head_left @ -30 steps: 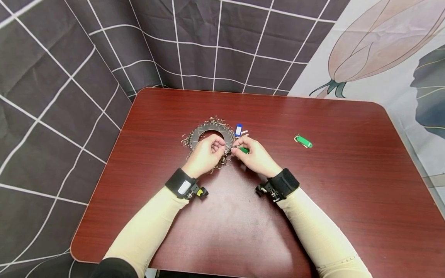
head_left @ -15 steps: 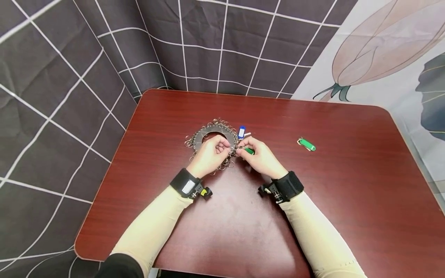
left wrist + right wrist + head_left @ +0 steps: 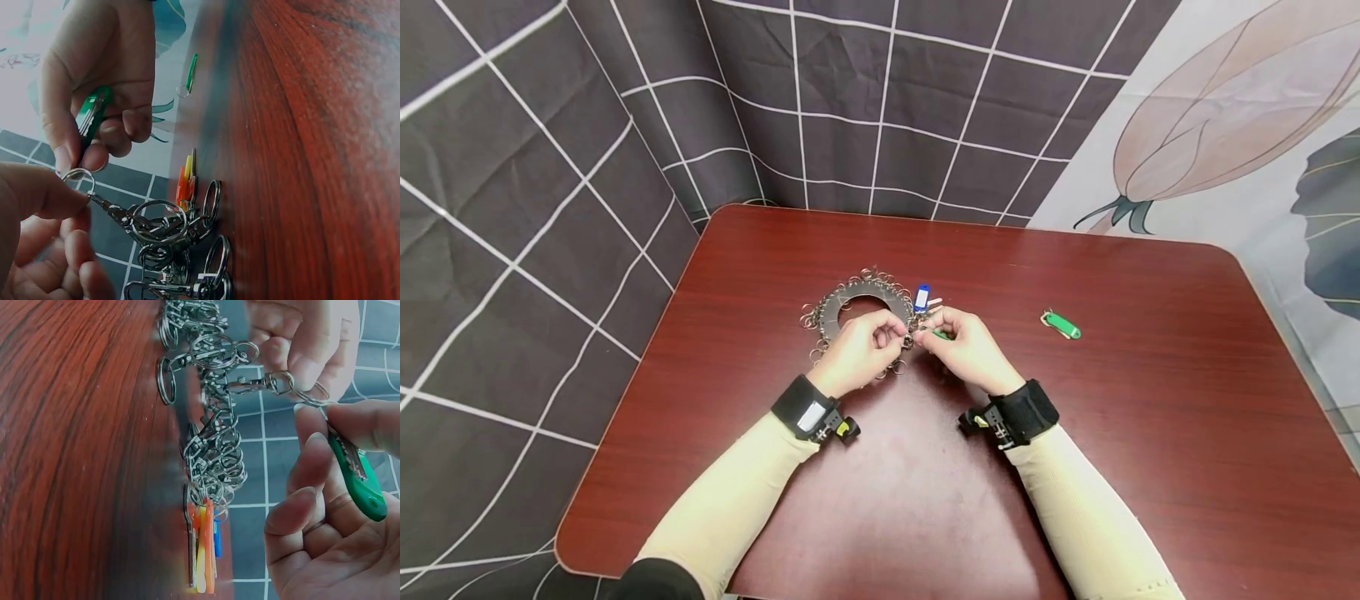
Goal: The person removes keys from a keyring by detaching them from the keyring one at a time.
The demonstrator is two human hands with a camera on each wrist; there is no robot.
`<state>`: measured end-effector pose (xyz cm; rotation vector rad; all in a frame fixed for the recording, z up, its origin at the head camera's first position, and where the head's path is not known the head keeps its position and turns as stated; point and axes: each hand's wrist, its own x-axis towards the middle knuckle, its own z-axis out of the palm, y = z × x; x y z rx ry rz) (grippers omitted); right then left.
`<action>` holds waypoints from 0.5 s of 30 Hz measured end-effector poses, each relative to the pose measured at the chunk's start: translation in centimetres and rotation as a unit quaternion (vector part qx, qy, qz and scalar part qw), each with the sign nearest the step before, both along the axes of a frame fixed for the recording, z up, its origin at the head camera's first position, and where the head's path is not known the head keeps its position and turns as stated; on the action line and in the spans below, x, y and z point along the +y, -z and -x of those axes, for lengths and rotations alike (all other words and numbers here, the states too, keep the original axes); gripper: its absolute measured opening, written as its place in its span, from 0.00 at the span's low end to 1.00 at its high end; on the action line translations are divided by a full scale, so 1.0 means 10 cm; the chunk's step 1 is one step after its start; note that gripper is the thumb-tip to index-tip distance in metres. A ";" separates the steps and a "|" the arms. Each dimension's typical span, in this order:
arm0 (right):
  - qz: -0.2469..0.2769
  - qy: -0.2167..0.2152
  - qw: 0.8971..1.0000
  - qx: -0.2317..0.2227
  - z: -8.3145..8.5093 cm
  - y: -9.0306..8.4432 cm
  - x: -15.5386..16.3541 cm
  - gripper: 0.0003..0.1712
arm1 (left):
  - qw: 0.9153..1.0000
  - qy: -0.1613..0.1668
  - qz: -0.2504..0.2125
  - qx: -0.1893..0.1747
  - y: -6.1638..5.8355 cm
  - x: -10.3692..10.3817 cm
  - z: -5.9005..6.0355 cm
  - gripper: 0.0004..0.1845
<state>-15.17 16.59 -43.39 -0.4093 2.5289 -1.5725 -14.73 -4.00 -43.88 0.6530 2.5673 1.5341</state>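
In the head view a grey ring-shaped plate [image 3: 830,318] hung with metal snap hooks and split rings lies on the table. My left hand [image 3: 867,343] is at its near right rim, and its thumb and finger pinch a split ring [image 3: 92,182] on one snap hook [image 3: 247,384], which is drawn out from the others. My right hand [image 3: 967,343] pinches a green key tag [image 3: 359,481] with a key [image 3: 350,455] lying along it. Its fingertips meet the left hand's at the split ring. The tag is mostly hidden by the fingers in the head view.
A blue key tag [image 3: 922,297] hangs off the plate's right side beside a key. Orange [image 3: 210,550] and yellow [image 3: 200,565] tags show there in the right wrist view. Another green tag [image 3: 1062,325] lies farther right on the reddish-brown table [image 3: 1150,375].
The head view has shifted slightly, so the table sits lower in it. Both hands stay together at the plate's right rim with small finger movements; less of the green tag shows now.
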 end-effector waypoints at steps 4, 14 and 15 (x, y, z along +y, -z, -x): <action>0.024 0.005 1.000 -0.018 0.01 0.01 0.00 0.08 | 0.999 0.023 0.010 -0.023 0.03 0.00 0.01 0.08; 0.045 0.000 0.999 -0.010 0.03 0.03 -0.03 0.07 | 1.000 -0.010 0.012 0.024 0.07 -0.02 0.06 0.02; 0.044 0.000 0.999 -0.013 0.04 0.04 -0.03 0.07 | 1.000 -0.013 0.008 0.025 0.07 -0.03 0.06 0.02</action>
